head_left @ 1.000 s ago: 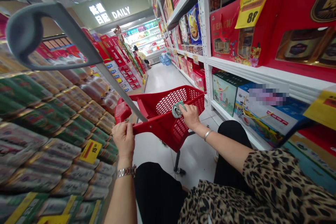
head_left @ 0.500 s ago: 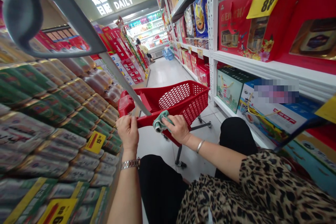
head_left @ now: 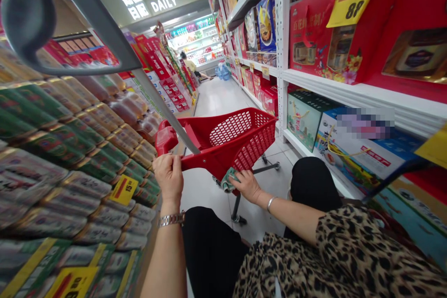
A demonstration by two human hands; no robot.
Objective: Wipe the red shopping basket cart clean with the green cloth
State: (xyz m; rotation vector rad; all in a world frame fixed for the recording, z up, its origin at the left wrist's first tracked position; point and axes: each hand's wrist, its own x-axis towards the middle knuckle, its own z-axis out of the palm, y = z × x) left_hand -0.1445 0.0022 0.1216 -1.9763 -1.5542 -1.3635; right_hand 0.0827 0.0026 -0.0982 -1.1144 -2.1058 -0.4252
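A red shopping cart with a perforated basket stands on the floor in front of me. My left hand is closed around the red bar at its near left. In my right hand is a green-grey cloth, pressed against the lower near side of the basket. A grey pole rises from the cart to a looped grey handle at upper left. Below the basket, dark wheels rest on the tiles.
Stacked drink cans with yellow price tags line the left. White shelves on the right hold red gift boxes and a blue-white box. Farther down the aisle, a person is low near the floor beside blue bottles.
My right hand has moved the cloth down and slightly right, from the top bar to the lower side of the basket. My left hand stays on the bar.
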